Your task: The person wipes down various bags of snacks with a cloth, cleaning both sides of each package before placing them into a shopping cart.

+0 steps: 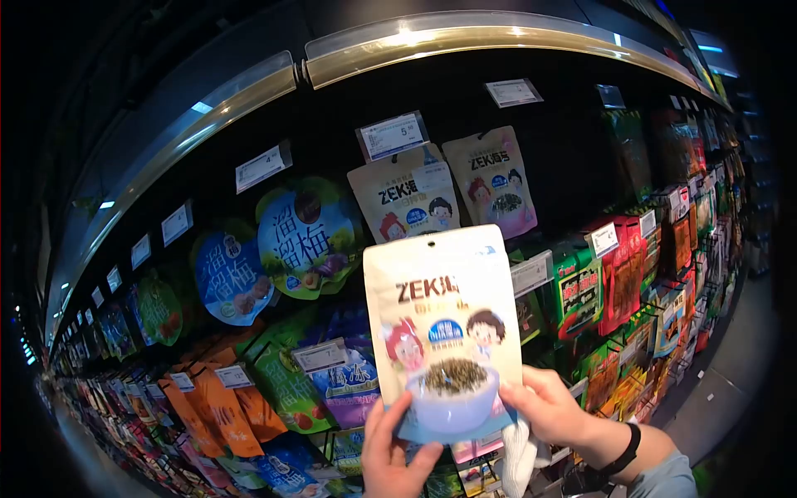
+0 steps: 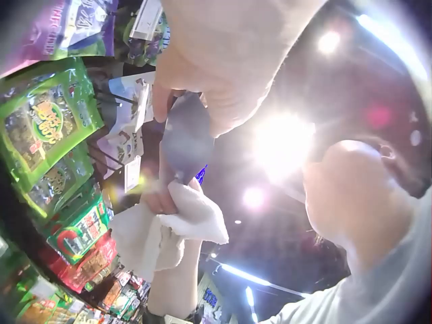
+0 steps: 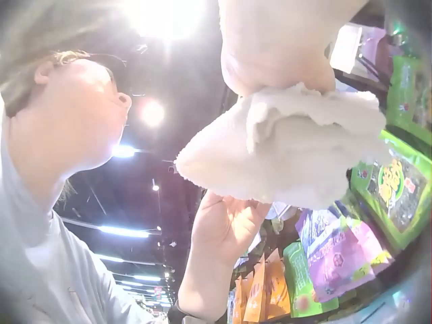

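Observation:
A cream snack pouch (image 1: pixel 448 332) with two cartoon children and a lilac bowl on its front is held upright before the shelf. My left hand (image 1: pixel 397 452) grips its lower left corner, fingertips on the front face. At the lower right edge, my right hand (image 1: pixel 552 407) pinches the pouch with the thumb in front. A white cloth (image 1: pixel 519 461) hangs below the right hand. From the left wrist view, the pouch's dark underside (image 2: pixel 187 142) shows between the left fingers. Much of the right hand is hidden behind the white cloth (image 3: pixel 290 148) in the right wrist view.
Two similar pouches (image 1: pixel 490 183) hang behind the held one. Blue round bags (image 1: pixel 307 236) and orange bags (image 1: pixel 224 407) hang to the left, red and green packets (image 1: pixel 581 295) to the right. Price tags (image 1: pixel 394 137) stick out from the hooks. A lit shelf edge (image 1: pixel 498 37) runs above.

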Available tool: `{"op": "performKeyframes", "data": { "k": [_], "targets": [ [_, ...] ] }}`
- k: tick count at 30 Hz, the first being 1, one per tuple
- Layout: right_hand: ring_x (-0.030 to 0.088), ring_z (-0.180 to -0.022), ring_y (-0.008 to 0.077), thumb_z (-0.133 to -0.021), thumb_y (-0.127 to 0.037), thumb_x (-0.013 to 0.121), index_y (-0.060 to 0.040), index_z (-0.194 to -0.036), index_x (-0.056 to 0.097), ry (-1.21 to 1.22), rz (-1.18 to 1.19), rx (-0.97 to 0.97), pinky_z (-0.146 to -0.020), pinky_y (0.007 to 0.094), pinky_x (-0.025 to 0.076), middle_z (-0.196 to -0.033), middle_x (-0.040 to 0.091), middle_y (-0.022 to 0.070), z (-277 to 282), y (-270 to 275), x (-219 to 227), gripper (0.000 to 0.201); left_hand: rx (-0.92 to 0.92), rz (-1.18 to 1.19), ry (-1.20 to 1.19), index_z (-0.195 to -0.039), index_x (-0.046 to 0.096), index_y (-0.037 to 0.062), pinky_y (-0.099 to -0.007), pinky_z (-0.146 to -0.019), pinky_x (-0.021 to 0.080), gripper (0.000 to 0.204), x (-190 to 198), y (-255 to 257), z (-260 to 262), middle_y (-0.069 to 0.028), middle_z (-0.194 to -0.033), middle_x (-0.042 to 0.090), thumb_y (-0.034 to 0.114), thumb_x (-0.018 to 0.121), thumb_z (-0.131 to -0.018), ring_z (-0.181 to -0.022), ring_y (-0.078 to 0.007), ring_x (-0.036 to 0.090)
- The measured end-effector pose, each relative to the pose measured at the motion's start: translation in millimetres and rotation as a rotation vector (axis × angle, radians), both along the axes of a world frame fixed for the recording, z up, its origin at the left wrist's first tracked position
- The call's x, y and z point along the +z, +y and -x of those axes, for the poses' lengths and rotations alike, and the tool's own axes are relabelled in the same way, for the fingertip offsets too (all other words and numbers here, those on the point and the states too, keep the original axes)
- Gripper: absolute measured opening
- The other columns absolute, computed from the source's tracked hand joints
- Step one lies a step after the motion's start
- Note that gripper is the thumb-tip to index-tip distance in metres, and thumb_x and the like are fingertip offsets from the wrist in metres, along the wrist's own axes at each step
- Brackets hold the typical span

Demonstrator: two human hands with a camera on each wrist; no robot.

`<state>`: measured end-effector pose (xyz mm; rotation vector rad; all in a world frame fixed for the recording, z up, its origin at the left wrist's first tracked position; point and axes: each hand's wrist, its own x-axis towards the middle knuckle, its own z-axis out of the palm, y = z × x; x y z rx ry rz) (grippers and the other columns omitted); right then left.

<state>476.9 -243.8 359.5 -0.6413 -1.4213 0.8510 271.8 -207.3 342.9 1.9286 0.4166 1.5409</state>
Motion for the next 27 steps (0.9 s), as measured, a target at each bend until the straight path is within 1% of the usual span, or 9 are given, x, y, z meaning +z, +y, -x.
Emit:
{"op": "performKeyframes", "data": {
  "k": [1, 2, 3, 5, 8, 11, 18, 23, 27],
  "targets": [
    [0.056, -0.093, 0.0099, -0.095, -0.017, 0.045, 0.0042, -0.118, 0.052, 0.044, -0.014, 0.035, -0.081, 0.0261, 0.046, -0.103, 0.062, 0.0065, 0, 5, 16, 0.032, 0.032, -0.071, 0.030, -0.133, 0.037, 0.0036, -0.0361, -0.103, 0.031, 0.062, 12, 10, -2, -0.0107, -0.137, 0.037, -0.008, 0.062, -0.078, -0.125, -0.0216, 0.039],
    [0.056, -0.095, 0.0099, -0.096, -0.017, 0.044, 0.0044, -0.118, 0.051, 0.076, -0.001, 0.082, -0.083, 0.0262, 0.045, -0.105, 0.061, 0.0067, -1, 12, 30, 0.032, 0.010, -0.048, -0.004, -0.133, 0.037, 0.0020, -0.0383, -0.105, 0.028, 0.065, 29, 13, -6, -0.0134, -0.140, 0.033, -0.003, 0.067, -0.076, -0.129, -0.0235, 0.033],
    [0.055, -0.096, 0.0099, -0.096, -0.018, 0.044, 0.0046, -0.119, 0.051, 0.110, 0.012, 0.131, -0.085, 0.0263, 0.045, -0.107, 0.060, 0.0070, -3, 18, 43, 0.033, -0.076, 0.021, -0.075, -0.138, 0.028, -0.0005, -0.0392, -0.105, 0.031, 0.067, 44, 13, -12, -0.0147, -0.136, 0.039, 0.009, 0.059, -0.080, -0.125, -0.0238, 0.040],
    [0.054, -0.100, 0.0103, -0.097, -0.019, 0.042, 0.0041, -0.120, 0.050, 0.065, -0.006, 0.145, -0.089, 0.0264, 0.042, -0.108, 0.059, 0.0078, -10, 35, 61, 0.034, -0.203, -0.010, -0.145, -0.134, 0.030, -0.0075, -0.0329, -0.102, 0.035, 0.059, 65, 30, -17, -0.0114, -0.133, 0.029, -0.002, 0.059, -0.083, -0.122, -0.0193, 0.039],
    [0.052, -0.102, 0.0104, -0.097, -0.020, 0.041, 0.0040, -0.120, 0.050, 0.077, -0.063, 0.187, -0.091, 0.0276, 0.041, -0.110, 0.058, 0.0075, -13, 53, 82, 0.034, -0.191, -0.015, -0.176, -0.134, 0.031, -0.0061, -0.0330, -0.101, 0.036, 0.058, 84, 39, -25, -0.0110, -0.132, 0.031, -0.004, 0.057, -0.083, -0.120, -0.0198, 0.041],
    [0.053, -0.102, 0.0110, -0.097, -0.021, 0.042, 0.0041, -0.120, 0.050, 0.059, -0.107, 0.223, -0.091, 0.0281, 0.042, -0.110, 0.058, 0.0078, -20, 69, 90, 0.035, -0.176, -0.047, -0.184, -0.134, 0.031, -0.0052, -0.0331, -0.100, 0.037, 0.057, 92, 45, -30, -0.0110, -0.131, 0.031, -0.005, 0.055, -0.083, -0.121, -0.0198, 0.040],
    [0.055, -0.099, 0.0106, -0.097, -0.021, 0.043, 0.0040, -0.120, 0.050, 0.019, -0.139, 0.199, -0.089, 0.0272, 0.044, -0.110, 0.059, 0.0074, -31, 82, 108, 0.035, -0.172, -0.093, -0.198, -0.134, 0.032, -0.0042, -0.0330, -0.101, 0.035, 0.057, 106, 62, -42, -0.0106, -0.133, 0.031, -0.006, 0.055, -0.083, -0.121, -0.0194, 0.040],
    [0.055, -0.098, 0.0100, -0.097, -0.020, 0.042, 0.0040, -0.120, 0.050, 0.066, -0.134, 0.203, -0.088, 0.0265, 0.044, -0.108, 0.059, 0.0069, -37, 89, 109, 0.034, -0.158, -0.095, -0.195, -0.135, 0.033, -0.0034, -0.0327, -0.101, 0.035, 0.056, 106, 72, -50, -0.0104, -0.132, 0.033, -0.006, 0.055, -0.083, -0.121, -0.0190, 0.040],
    [0.054, -0.098, 0.0097, -0.097, -0.020, 0.042, 0.0040, -0.119, 0.050, 0.042, -0.159, 0.183, -0.088, 0.0262, 0.044, -0.108, 0.059, 0.0068, -42, 93, 109, 0.034, -0.152, -0.112, -0.193, -0.135, 0.033, -0.0025, -0.0325, -0.102, 0.035, 0.056, 107, 73, -54, -0.0106, -0.133, 0.033, -0.005, 0.055, -0.083, -0.121, -0.0189, 0.040]
  ]
}}
